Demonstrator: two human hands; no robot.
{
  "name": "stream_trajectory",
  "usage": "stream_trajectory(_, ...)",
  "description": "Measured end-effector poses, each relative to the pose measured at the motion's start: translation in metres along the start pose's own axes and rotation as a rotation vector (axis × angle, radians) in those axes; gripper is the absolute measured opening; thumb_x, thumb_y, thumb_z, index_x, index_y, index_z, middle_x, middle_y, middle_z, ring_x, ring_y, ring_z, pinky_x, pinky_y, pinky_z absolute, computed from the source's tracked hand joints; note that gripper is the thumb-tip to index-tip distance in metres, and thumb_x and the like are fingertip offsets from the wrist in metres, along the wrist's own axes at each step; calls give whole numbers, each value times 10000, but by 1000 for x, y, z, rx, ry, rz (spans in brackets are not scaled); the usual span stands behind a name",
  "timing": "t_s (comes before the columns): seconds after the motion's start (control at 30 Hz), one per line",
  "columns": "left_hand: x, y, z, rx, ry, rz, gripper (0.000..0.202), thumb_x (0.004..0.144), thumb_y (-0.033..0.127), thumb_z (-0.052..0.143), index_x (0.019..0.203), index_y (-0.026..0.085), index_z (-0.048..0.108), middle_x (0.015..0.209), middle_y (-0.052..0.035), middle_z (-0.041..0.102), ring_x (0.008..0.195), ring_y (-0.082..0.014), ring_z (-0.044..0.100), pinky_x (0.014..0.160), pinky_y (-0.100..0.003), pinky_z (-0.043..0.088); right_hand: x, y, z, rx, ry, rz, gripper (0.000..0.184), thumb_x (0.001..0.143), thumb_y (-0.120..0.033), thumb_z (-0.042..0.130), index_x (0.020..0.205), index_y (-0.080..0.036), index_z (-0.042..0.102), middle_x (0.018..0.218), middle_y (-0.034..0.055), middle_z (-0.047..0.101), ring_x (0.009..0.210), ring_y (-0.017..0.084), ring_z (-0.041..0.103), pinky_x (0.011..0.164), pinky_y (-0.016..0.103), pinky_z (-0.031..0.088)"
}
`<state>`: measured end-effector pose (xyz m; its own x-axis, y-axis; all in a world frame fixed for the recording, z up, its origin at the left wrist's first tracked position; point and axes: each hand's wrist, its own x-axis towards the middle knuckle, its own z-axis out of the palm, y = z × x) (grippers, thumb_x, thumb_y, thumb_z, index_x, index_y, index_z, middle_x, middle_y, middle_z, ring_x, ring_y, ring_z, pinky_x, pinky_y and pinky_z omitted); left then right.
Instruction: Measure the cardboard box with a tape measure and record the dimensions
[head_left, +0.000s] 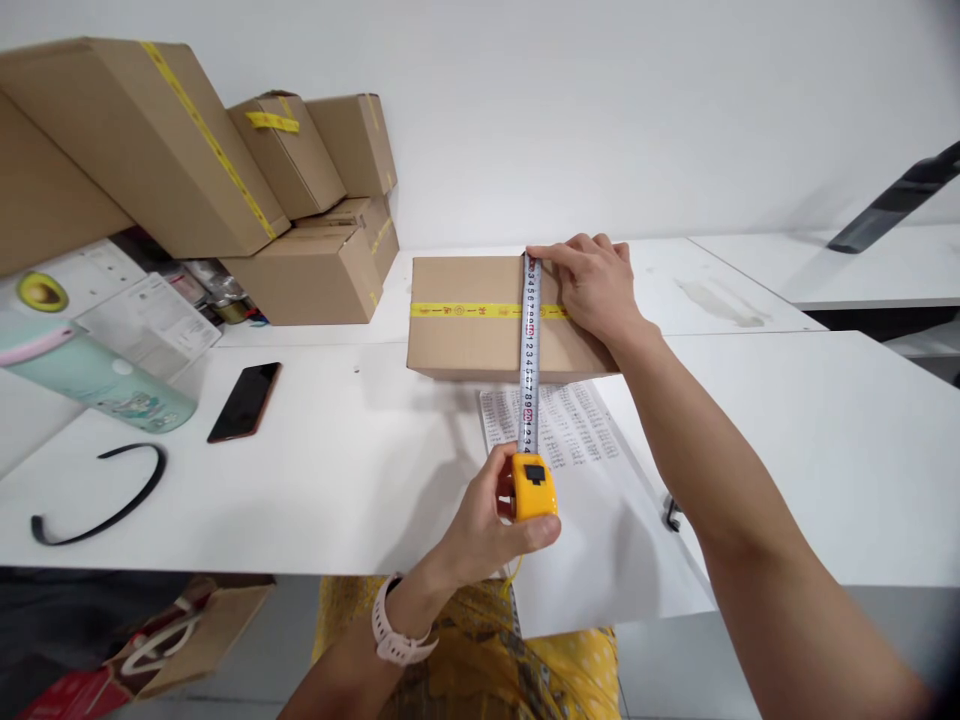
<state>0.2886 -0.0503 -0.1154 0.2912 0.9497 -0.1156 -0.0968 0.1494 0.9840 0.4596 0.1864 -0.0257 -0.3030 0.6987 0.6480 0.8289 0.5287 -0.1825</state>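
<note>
A flat cardboard box [465,340] with a yellow tape band lies on the white table [337,480]. My left hand [491,525] is closed around a yellow tape measure [533,486], whose blade [529,350] stretches away from me across the box top. My right hand [592,285] rests on the box's far right part and its fingers pinch the blade's end at the far edge. A printed sheet of paper [577,440] lies under the blade in front of the box.
Stacked cardboard boxes [300,230] stand at the back left. A black phone [244,401], a green bottle [90,375] lying on its side and a black curved band [105,495] lie on the left. A black clip [671,513] sits by my right forearm.
</note>
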Motion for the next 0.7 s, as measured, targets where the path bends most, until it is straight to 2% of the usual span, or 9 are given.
stream_trajectory(0.17,-22,-19,-1,-71,-32,73,690,698,438,861,1268,251,520,1298,-94,608,974,-213,628,849,-373,527,-4,-2,2,-103,1,-5,516,1079,-507,236,1318,-267,625,1057,102,653,1092,318,520,992,532,365)
stream_trajectory(0.33,-49,-42,2,15,-148,32,738,637,356,869,1283,246,530,1235,-89,633,967,-230,633,810,-356,531,-20,-18,-7,-159,11,21,585,1047,-640,257,1217,-229,637,1101,119,652,1116,339,547,1019,564,350)
stream_trajectory(0.5,-52,-51,-2,259,-155,19,817,587,373,888,1296,222,510,1162,-74,661,933,-224,613,832,-373,526,-74,-30,-19,-182,45,27,624,1007,-705,328,1273,-225,626,1196,142,643,1157,349,545,1068,566,308)
stream_trajectory(0.6,-51,-54,-6,356,-174,26,850,579,380,872,1321,215,492,1130,-69,670,956,-246,620,870,-408,525,-115,-25,-14,-157,65,45,617,988,-701,377,1299,-230,627,1273,157,628,1196,373,532,1064,582,300)
stream_trajectory(0.7,-50,-54,-7,380,-197,11,847,595,372,849,1337,211,476,1079,-55,672,913,-234,620,858,-412,528,-144,-17,-4,-109,21,70,547,990,-644,426,1293,-248,651,1308,161,632,1236,385,526,1059,577,313)
